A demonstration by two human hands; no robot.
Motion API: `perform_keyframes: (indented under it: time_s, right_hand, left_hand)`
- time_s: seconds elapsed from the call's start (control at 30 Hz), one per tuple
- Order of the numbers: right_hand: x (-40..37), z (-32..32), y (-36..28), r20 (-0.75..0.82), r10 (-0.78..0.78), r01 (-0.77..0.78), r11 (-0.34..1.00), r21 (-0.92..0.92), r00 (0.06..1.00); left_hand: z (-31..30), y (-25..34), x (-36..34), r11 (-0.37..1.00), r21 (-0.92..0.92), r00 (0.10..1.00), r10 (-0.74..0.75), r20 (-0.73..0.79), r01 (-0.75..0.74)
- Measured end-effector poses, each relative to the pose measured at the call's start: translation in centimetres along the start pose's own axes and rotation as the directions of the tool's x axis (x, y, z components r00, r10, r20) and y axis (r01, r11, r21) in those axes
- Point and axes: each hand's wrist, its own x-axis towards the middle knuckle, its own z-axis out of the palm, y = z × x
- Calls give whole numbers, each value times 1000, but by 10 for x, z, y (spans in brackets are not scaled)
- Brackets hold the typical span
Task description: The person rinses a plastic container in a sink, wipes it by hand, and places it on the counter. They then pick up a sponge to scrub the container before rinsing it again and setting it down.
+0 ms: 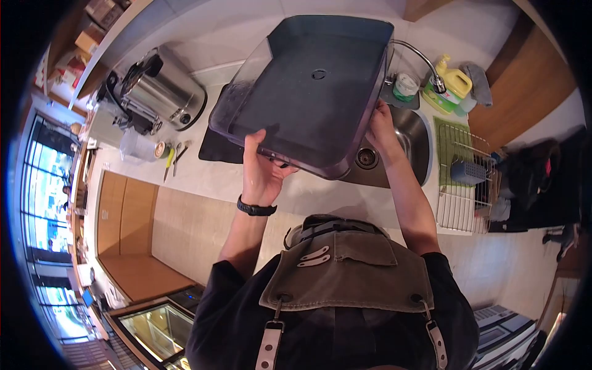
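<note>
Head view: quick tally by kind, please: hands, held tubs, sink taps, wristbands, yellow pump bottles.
Hands (left hand, right hand): 2
Dark tub: 1
Sink tap: 1
Black wristband: 1
Yellow pump bottle: 1
Total: 6

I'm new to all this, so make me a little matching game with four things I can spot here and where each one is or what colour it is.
Things
1. Dark container
2. Black wristband
3. Pump bottle
4. Metal urn

Places, colours or states
A. Yellow, with a partly green label
B. Standing to the left of the container
C. Held between the left hand and the right hand
D. Around the left wrist

Right pairs: 1-C, 2-D, 3-A, 4-B
</note>
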Motion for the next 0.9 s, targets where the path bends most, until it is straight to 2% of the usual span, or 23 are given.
perform_keyframes:
  time_s: [0.1,0.13,0.23,0.33,0.43,0.53,0.83,0.9]
  right_hand:
    - [16,-4,-3,46,11,-12,1000,13,999]
    - [19,-4,-4,56,16,-18,999,32,998]
    - [25,-5,-4,60,65,-64,998,-18,996]
    - [22,-1,0,32,66,-67,997,23,997]
    - [17,-2,3,50,55,-58,996,67,997]
    - [16,-4,8,109,24,-36,992,117,994]
    - [-4,16,-29,87,96,-92,995,-41,992]
    - [-5,10,-28,99,83,-82,997,-10,992]
  left_hand:
    - [-26,3,13,998,16,998,-56,9,55]
    - [11,9,-3,998,67,992,23,-128,-14]
    - [7,13,3,997,36,987,-57,-153,63]
    - [-2,13,2,998,60,991,-14,-136,22]
    - [-9,8,0,998,67,994,-12,-109,19]
    - [-6,2,-4,995,82,991,68,-119,-58]
    - [-6,6,-14,999,-7,993,32,-114,-33]
    - [-15,4,-9,1000,-7,994,30,-109,-31]
